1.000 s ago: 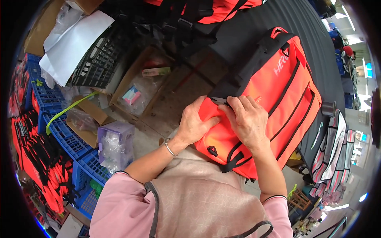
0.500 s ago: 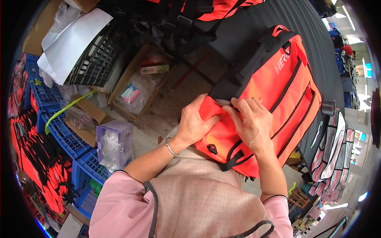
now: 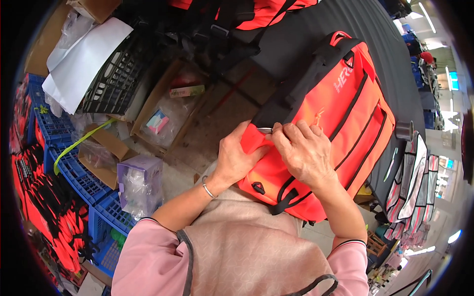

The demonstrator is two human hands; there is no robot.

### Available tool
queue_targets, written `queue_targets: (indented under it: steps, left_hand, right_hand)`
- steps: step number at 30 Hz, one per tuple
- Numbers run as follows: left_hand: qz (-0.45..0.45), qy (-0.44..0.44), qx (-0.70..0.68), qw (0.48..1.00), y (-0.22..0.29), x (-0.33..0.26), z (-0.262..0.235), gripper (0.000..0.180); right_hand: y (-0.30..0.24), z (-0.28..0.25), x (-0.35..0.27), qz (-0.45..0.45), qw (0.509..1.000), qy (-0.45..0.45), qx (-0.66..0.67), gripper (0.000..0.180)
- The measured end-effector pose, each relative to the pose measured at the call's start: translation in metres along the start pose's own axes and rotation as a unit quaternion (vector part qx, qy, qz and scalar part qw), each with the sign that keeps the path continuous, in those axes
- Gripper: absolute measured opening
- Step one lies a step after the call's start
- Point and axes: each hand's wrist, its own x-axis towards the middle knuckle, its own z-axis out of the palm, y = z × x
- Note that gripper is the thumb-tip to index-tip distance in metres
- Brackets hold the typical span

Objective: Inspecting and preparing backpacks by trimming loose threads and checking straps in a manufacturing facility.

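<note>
An orange-red backpack (image 3: 321, 143) with black trim leans before me on the dark padded surface. My left hand (image 3: 234, 158), with a silver bracelet at the wrist, is closed on the fabric at the pack's left edge, thumb on the orange panel. My right hand (image 3: 303, 150) is closed over the same edge, its fingers curled. A small silver metal tool (image 3: 265, 130) sticks out from the right fingers toward the left hand; most of it is hidden, so its kind does not show. Orange cord ends (image 3: 319, 116) show just past the right knuckles.
Left of me stand blue plastic crates (image 3: 84, 172), a purple box (image 3: 140, 185) with clear plastic and an open carton (image 3: 170, 108). A black crate (image 3: 116, 81) has white paper (image 3: 86, 61) on it. A dark metal cylinder (image 3: 404, 130) sits right of the backpack.
Both hands and the backpack appear slightly farther left. The right fingers have curled in more over the edge, and more of the silver tool and the orange cord ends show.
</note>
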Motion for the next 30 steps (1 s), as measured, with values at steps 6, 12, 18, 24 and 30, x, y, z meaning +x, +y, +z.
queue_targets:
  steps: [6,12,18,24,30]
  left_hand:
    - [0.009,0.012,-0.009,1.000,-0.002,-0.003,-0.001,0.048]
    - [0.002,-0.014,-0.008,1.000,-0.013,0.005,0.001,0.054]
    - [0.080,0.018,0.030,0.996,-0.023,0.015,-0.013,0.079]
    - [0.191,-0.027,0.305,0.933,0.010,0.021,-0.013,0.079]
    - [0.107,-0.053,0.320,0.940,0.016,0.025,-0.004,0.076]
  right_hand:
    - [0.006,0.014,-0.009,0.147,0.979,0.085,0.114,0.023]
    - [0.020,0.007,-0.037,0.279,0.947,0.085,0.131,0.021]
    - [0.063,-0.027,-0.100,0.504,0.765,0.244,0.319,0.015]
    - [0.150,-0.029,-0.230,0.665,0.640,0.348,0.166,0.032]
    - [0.218,0.004,-0.332,0.732,0.620,0.270,0.082,0.033]
